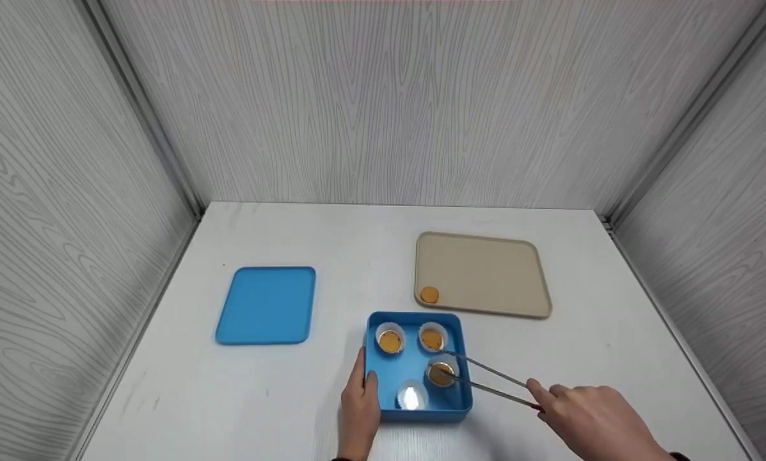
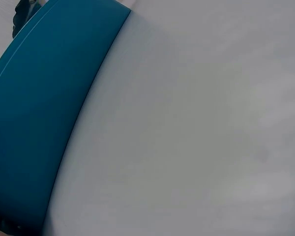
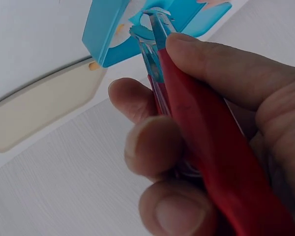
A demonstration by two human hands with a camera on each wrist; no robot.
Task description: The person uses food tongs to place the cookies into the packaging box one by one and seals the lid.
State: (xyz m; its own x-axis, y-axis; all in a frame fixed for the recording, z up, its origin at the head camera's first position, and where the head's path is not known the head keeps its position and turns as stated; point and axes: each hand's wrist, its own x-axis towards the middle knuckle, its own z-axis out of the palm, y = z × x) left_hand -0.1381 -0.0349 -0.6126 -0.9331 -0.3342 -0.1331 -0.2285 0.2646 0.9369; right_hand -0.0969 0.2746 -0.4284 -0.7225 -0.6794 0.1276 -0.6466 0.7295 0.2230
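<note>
A blue box [image 1: 395,371] stands on the table with several white paper cups in it. Round orange-brown pieces, like small cookies, lie in the back left cup [image 1: 390,338], the back right cup [image 1: 432,337] and the front right cup [image 1: 442,371]. The front left cup [image 1: 412,396] holds no brown piece. My left hand [image 1: 360,400] grips the box's left wall, its thumb at the rim. My right hand [image 1: 597,413] holds metal tongs [image 1: 494,387] with red grips [image 3: 201,123]; their spread tips are at the front right cup, and contact with its piece is unclear.
Behind the box lies a beige tray [image 1: 485,269] with one orange-brown piece [image 1: 429,294] in its front left corner. A flat blue lid or tray [image 1: 267,306] lies on the left of the table. Grey wood-grain panels [image 1: 370,102] surround the table at the back and sides.
</note>
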